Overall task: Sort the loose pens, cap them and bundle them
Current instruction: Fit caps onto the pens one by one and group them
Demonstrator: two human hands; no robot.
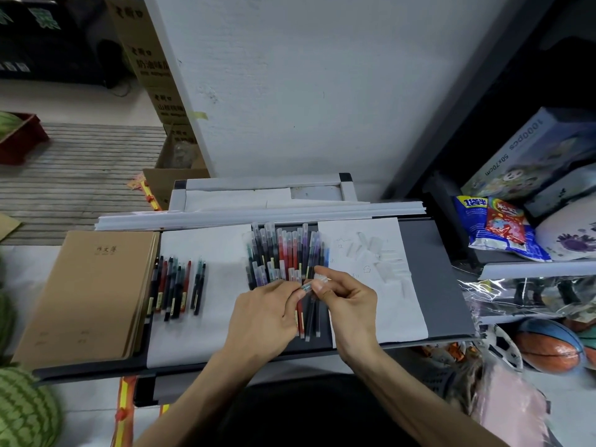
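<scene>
L hand (264, 314) & R hand (350, 301) meet fingertip to fingertip over the desk (435, 285), mid-frame. L thumb & forefinger pinch a pen (306, 287) by its teal end. R thumb & forefinger pinch a clear cap (321, 279) just at 1 o'clock of that end; can't tell if it's seated on the pen. Other R fingers curl in. Red & dark barrels (306, 321) lie under both hands, pointing to 6 o'clock. At 12 o'clock of the hands sits a pile (283, 250) of capped pens, green, red, purple, blue, packed side by side. At 9 o'clock, well apart, a row (177, 285) of dark & red pens lies on white paper (219, 285). Further at 9, touching the desk's L part, a brown notebook (87, 295). At 2 o'clock, a sheet (406, 311) w/ loose clear caps (371, 245) on it
</scene>
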